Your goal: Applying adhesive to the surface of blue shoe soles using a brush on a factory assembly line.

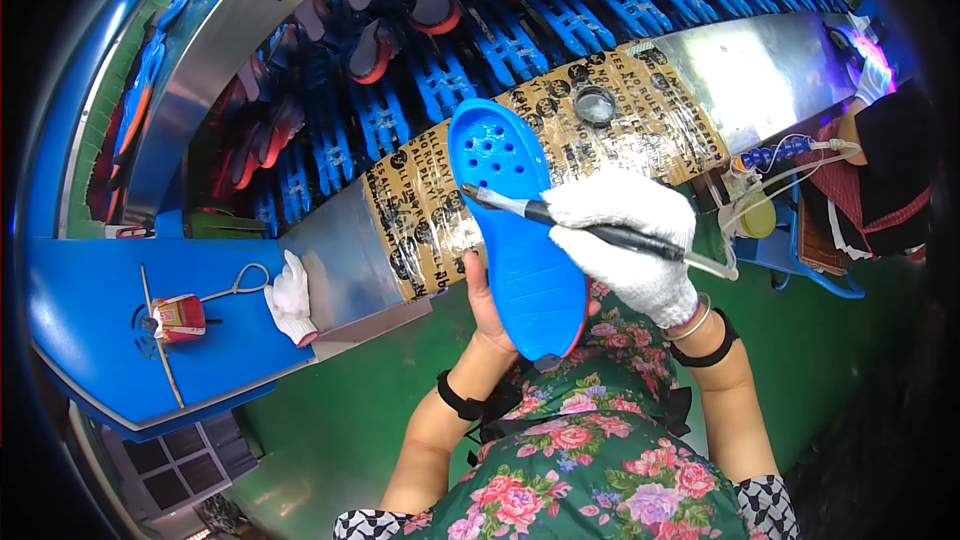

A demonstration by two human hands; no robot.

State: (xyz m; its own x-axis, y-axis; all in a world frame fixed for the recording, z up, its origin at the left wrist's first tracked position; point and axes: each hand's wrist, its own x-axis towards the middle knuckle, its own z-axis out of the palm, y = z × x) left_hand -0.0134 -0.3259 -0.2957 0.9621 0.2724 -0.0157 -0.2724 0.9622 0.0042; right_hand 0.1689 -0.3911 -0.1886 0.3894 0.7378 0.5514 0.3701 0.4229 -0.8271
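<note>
My bare left hand (484,302) is closed around a blue shoe sole (535,285) from underneath, so most of its fingers are hidden. The sole's holed heel end points away from me, and a strip of red shows at the near toe edge. In a white knitted glove, my right hand (625,235) grips a black-handled brush (512,204) that has a clear tube running from its back end. The dark bristles sit at the sole's left edge, just below the holes; whether they touch it I cannot tell.
Brown printed tape (425,210) covers part of the metal ledge (335,265) ahead, where a small round dish (595,106) stands. Beyond it, a blue rack (445,85) carries several soles. A white glove (291,298) lies left. At right another person's arm (852,125) shows beside a yellow container (757,218).
</note>
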